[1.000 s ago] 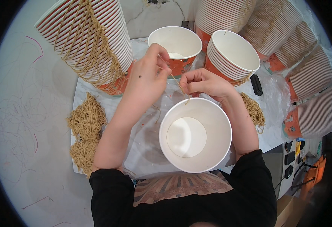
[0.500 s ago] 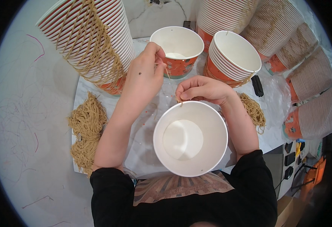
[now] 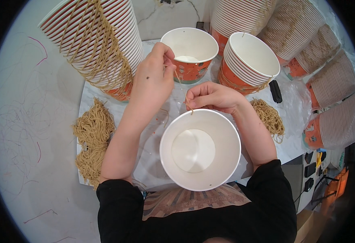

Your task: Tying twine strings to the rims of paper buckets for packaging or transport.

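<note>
A large white paper bucket (image 3: 200,149) stands open in front of my body, empty inside. A thin tan string (image 3: 180,83) runs between my two hands just above its far rim. My left hand (image 3: 153,79) pinches the upper end of the string near an orange-and-white bucket (image 3: 189,52). My right hand (image 3: 212,96) pinches the lower end right at the white bucket's rim.
Tall stacks of striped buckets tied with tan string lie at the back left (image 3: 98,44) and along the right (image 3: 327,81). A shorter nested stack (image 3: 250,60) stands at the back. Bundles of tan string lie at the left (image 3: 92,137) and right (image 3: 268,115). A black marker (image 3: 275,91) rests nearby.
The white bucket has shifted a little to the left and toward me. Both hands stayed pinched on the string, with the right hand settling at the bucket's rim.
</note>
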`<state>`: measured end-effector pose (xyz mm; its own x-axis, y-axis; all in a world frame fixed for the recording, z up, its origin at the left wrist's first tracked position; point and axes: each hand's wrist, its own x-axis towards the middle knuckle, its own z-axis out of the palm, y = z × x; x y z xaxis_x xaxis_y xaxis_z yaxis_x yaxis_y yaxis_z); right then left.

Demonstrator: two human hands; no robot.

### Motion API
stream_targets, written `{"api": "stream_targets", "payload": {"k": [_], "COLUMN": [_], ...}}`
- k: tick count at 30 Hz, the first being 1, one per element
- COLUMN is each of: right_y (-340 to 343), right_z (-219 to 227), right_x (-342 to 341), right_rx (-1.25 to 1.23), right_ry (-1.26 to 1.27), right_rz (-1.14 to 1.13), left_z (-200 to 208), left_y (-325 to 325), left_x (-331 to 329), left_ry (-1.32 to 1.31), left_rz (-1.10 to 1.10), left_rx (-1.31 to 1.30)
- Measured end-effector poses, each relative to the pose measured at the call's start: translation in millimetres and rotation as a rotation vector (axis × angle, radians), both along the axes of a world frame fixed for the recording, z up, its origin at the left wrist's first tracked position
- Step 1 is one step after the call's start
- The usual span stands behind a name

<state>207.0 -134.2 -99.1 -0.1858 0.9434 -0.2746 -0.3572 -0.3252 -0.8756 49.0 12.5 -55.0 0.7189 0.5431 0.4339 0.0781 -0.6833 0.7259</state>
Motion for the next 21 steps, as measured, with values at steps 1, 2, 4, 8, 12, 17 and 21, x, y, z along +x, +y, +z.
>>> {"api": "stream_targets", "payload": {"k": [1, 2, 4, 8, 12, 17, 21], "right_y": [0.2, 0.6, 0.6, 0.1, -0.9, -0.5, 1.4], "right_z": [0.1, 0.1, -1.3, -2.9, -7.6, 3.6, 3.5], "right_x": [0.3, 1.0, 3.2, 6.8, 16.1, 0.1, -6.9], "right_rx": [0.001, 0.015, 0.027, 0.021, 0.05, 0.062, 0.05], "right_ry": [0.0, -0.032, -0.064, -0.068, -0.032, -0.068, 0.021], "right_rz": [0.0, 0.026, 0.049, 0.074, 0.134, 0.141, 0.076], "left_z": [-0.6, -0.7, 2.0, 1.1, 4.0, -7.4, -11.7], "left_y": [2.0, 3.3, 3.1, 4.1, 3.3, 11.7, 11.3], "left_x": [-0.8, -1.7, -2.7, -2.8, -2.0, 1.1, 0.4], "left_ry": [-0.031, -0.063, -0.043, -0.011, 0.038, 0.086, 0.086], "left_rz": [0.011, 0.022, 0.017, 0.021, 0.025, -0.125, -0.173], "left_rx": [0.036, 0.073, 0.053, 0.052, 0.054, 0.042, 0.138]}}
